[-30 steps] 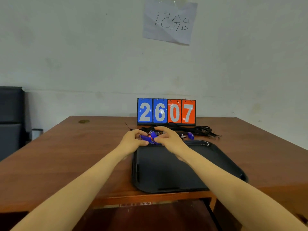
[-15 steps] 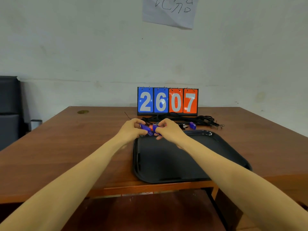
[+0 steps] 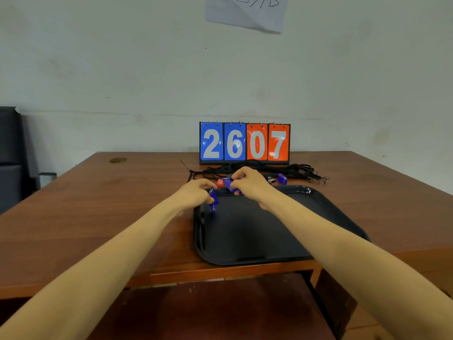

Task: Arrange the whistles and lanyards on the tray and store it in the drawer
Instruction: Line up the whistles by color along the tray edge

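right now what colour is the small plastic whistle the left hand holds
Blue; the left hand pinches the small plastic whistle over the black tray. Head view.

Paper sheet (image 3: 245,13) on the wall cut by the top edge, writing unreadable, left whistle (image 3: 213,201) top hidden inside my left grip (image 3: 196,192), right whistle (image 3: 230,186) half buried in my right grip (image 3: 252,184), red whistle (image 3: 220,182) mostly behind it, lanyards (image 3: 294,171) too tangled to count, tray (image 3: 245,241) near right corner under my forearm.

Flip scoreboard (image 3: 244,143) on wooden table (image 3: 98,204)
The digits 2607 are displayed at the table's far side; a paper sheet (image 3: 245,13) is fixed to the wall above.
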Action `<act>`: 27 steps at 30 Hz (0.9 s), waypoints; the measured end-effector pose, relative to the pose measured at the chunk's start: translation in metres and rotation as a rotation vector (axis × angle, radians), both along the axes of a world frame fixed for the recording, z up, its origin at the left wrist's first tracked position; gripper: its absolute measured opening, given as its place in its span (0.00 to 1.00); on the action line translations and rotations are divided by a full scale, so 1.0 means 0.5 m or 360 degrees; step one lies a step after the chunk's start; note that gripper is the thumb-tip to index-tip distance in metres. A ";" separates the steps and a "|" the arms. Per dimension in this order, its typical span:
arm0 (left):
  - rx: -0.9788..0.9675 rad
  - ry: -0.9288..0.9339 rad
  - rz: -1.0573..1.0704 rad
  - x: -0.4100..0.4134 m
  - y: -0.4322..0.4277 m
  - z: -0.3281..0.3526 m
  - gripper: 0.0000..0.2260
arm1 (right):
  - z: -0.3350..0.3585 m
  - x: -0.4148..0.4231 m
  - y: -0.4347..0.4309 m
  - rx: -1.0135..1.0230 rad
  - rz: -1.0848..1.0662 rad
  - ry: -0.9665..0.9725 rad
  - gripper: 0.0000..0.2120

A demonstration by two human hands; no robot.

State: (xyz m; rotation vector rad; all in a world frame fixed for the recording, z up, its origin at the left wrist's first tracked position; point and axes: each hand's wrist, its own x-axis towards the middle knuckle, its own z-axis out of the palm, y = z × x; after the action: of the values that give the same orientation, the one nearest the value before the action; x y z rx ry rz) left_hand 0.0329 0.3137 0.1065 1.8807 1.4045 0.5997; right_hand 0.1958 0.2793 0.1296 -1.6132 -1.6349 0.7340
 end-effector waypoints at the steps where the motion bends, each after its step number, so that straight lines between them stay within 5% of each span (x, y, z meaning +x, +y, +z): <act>1: 0.0000 0.0053 0.0014 0.001 0.008 -0.002 0.19 | 0.000 0.004 0.002 -0.0002 0.0013 -0.0024 0.13; 6: 0.0039 0.0409 0.0175 -0.007 0.028 -0.021 0.22 | 0.005 0.013 -0.002 -0.0128 0.0054 0.0092 0.17; 17: 0.0852 0.0989 0.0034 -0.021 -0.031 -0.031 0.21 | -0.025 0.011 0.014 -0.0089 -0.0021 -0.0017 0.09; 27: 0.0682 0.0597 -0.0024 -0.049 -0.016 -0.040 0.13 | -0.033 0.004 0.037 -0.0108 -0.0054 -0.0117 0.13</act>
State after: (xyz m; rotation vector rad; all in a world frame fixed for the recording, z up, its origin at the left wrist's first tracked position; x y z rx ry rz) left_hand 0.0082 0.3059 0.0863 2.4407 1.5849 0.5965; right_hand 0.1980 0.2980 0.1130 -1.7301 -1.6458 0.7278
